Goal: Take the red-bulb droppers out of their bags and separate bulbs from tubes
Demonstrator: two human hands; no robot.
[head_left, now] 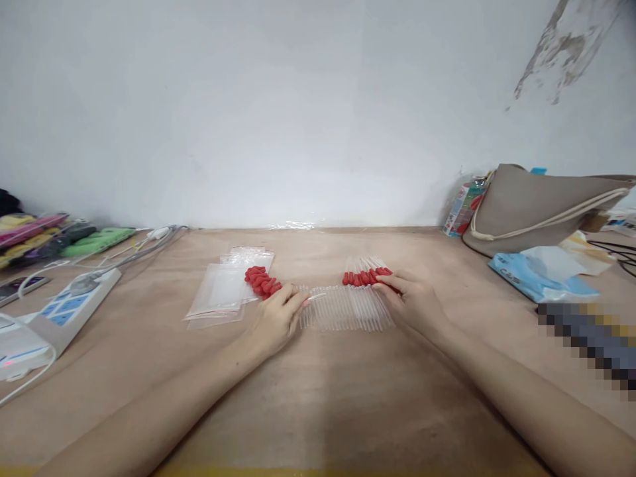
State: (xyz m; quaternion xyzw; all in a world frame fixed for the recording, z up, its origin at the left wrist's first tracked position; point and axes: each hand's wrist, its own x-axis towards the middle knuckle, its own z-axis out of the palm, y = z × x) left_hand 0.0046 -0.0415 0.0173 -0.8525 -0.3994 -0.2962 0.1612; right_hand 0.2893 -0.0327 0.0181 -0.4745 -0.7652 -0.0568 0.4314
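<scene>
A row of thin clear plastic sticks (342, 311) lies side by side in the middle of the table. Above them, small red rounded pieces (360, 278) form a second row, with more clear sticks reaching back from them. My left hand (275, 318) is closed in a pinch on a thin whitish stick (318, 296) over the left end of the clear row. Beside its knuckles is a pile of similar red pieces (259, 281). At the row's right end, my right hand (415, 305) has its thumb and fingers closed round a red piece, which they partly cover.
Clear zip bags (213, 291) lie left of the red pile. A white power strip (64, 311) with cables is further left, near colourful bundles (94, 242). On the right are a bottle (464, 209), a grey-beige bag (536, 205), a blue tissue pack (541, 275) and a pixelated dark object (591, 338).
</scene>
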